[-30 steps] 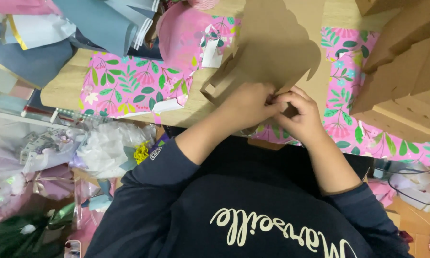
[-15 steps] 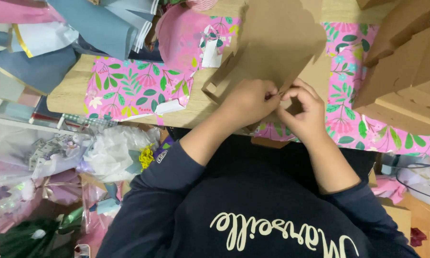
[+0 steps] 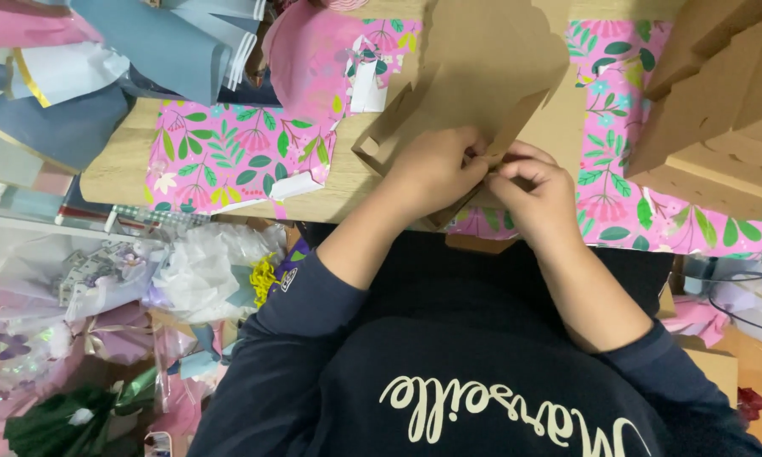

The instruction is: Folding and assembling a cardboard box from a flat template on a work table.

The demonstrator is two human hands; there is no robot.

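Pinching a fold of the brown card [image 3: 491,68] between curled fingertips [image 3: 516,169], both hands closed on it and meeting at its lower edge. Gripping close together, seemingly to keep the crease tight where the flaps join. Left hand [image 3: 436,173] wrapping the near flap from the left, knuckles up, fingers tucked under and mostly hidden. Right hand [image 3: 538,199] bending in from the right, thumb and forefinger nipping the card edge. Resting the card on the table [image 3: 118,165], over pink floral paper [image 3: 229,156], near the body. Angling both forearms inward from dark sleeves [image 3: 279,338]. Lying beyond: blue sheets [image 3: 169,51] at upper left, stacked card pieces [image 3: 720,110] at right, wrapped bouquets [image 3: 76,338] lower left.
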